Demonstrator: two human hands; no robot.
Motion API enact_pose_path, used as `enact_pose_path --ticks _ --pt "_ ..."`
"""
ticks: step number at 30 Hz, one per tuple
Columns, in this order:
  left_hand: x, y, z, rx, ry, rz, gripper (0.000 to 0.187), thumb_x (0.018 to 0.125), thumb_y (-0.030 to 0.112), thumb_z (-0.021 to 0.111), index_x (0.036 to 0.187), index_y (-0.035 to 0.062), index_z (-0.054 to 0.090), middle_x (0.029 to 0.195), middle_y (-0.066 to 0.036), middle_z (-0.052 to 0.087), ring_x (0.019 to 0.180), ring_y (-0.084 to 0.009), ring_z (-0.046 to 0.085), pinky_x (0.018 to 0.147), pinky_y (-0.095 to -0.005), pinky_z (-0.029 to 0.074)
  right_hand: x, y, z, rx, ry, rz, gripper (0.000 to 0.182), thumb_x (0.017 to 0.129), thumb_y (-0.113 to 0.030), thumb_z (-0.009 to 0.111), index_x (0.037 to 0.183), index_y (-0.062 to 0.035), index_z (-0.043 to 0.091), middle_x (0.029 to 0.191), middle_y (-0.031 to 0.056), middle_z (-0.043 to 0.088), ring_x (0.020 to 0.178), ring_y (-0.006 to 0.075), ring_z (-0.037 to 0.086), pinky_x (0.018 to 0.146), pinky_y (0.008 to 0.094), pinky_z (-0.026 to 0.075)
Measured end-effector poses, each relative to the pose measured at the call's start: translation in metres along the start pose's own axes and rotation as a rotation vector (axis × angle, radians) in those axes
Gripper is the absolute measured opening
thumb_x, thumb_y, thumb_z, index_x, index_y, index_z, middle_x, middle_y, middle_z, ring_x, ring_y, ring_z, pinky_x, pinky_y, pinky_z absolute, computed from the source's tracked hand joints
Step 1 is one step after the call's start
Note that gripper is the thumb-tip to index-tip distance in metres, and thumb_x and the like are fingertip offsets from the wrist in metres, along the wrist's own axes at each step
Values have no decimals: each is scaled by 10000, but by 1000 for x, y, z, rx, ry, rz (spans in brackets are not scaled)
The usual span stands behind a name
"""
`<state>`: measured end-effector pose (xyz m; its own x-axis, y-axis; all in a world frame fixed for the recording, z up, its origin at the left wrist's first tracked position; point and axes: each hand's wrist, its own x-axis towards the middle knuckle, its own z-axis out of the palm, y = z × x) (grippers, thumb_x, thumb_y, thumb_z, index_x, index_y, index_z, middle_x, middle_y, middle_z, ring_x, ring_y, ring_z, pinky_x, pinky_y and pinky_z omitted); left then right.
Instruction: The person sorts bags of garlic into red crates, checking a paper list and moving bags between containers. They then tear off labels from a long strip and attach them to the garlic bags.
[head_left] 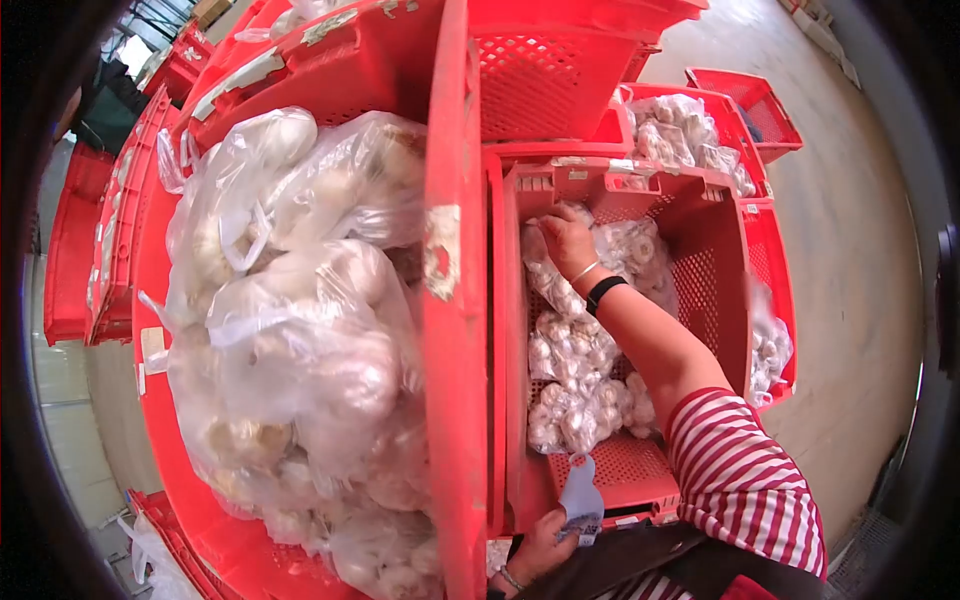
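Note:
My right hand [567,246], with a black band and a bracelet on the wrist, reaches to the far left corner of a red crate [712,250]. Its fingers are closed at the top of a clear plastic bag of garlic [545,275]. Several more bags of garlic [572,350] lie along the crate's left side and far end. Low in the view, by the crate's near edge, my left hand [542,552] grips a light-blue printed tag [581,500] with a notched top. The exact finger contact on the bag is partly hidden.
Close on the left stands a large red crate [455,350] heaped with bagged garlic [310,330]. Stacked red crates [555,85] rise beyond the working crate. More crates with bagged garlic [675,130] stand on the right, beside the concrete floor [840,250].

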<state>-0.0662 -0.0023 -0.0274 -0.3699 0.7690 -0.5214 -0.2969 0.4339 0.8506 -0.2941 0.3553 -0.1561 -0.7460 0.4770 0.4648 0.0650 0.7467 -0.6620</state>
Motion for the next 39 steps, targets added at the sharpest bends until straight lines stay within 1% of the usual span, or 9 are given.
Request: enact_pose_path --ticks 4,9,16,20,23,26,29,34,39 --pt "0 -2 0 3 25 -22 190 755 71 567 907 -31 514 846 -198 552 809 -355 572 713 -392 457 -31 31 23 -157 -137 -77 147 765 -78 565 877 1 618 963 198 568 915 365 542 793 387 458" --pt "6 10 4 -54 36 -14 244 770 77 571 989 -25 539 890 -181 579 840 -314 593 735 -370 466 -46 7 -4 -442 -405 -157 544 643 -202 668 1143 -76 495 1191 132 474 1151 305 413 926 478 351" --pt "-5 4 28 -98 -69 -183 289 804 137 618 1046 -18 586 933 -129 637 887 -192 611 791 -313 470 -25 32 12 -559 -686 -28 238 763 -133 545 1000 -115 564 985 156 586 870 335 597 715 427 477" --pt "-13 -2 50 -250 -125 -339 286 847 103 594 1113 -3 578 1038 -29 619 957 -102 543 859 -283 427 -45 44 -22 -270 -524 6 135 762 -141 544 874 -86 596 814 175 599 751 351 601 675 437 483" --pt "-20 -2 64 -350 -225 -263 364 819 142 624 1155 18 561 1075 -46 617 996 -129 558 895 -297 428 -49 5 -106 -55 -478 93 187 744 -140 596 912 -58 596 902 167 618 800 369 606 727 438 488" --pt "-17 -13 85 -97 -1 -129 379 798 163 635 1143 24 566 1066 -48 622 978 -163 579 882 -325 447 -66 -33 -199 438 -220 220 327 708 -39 682 1026 -28 607 902 100 654 817 168 622 703 294 504" --pt "-14 23 96 -435 155 -136 229 849 68 588 1066 -4 601 984 -41 645 894 -127 606 784 -284 490 -82 -74 -312 354 -233 451 295 720 -47 669 1005 -3 606 853 47 627 760 102 590 681 250 486" --pt "-9 55 103 -433 336 34 189 869 113 597 1021 3 618 929 -8 639 829 -86 583 744 -244 470 -155 -70 -445 395 -6 622 321 730 -3 632 1047 16 587 891 23 605 771 97 554 689 221 454" --pt "-8 78 116 -438 326 69 171 883 141 586 980 9 635 868 19 622 784 -61 563 686 -219 457 -220 -11 -498 266 107 672 290 754 -20 653 1034 18 586 865 13 606 750 93 550 675 217 451"
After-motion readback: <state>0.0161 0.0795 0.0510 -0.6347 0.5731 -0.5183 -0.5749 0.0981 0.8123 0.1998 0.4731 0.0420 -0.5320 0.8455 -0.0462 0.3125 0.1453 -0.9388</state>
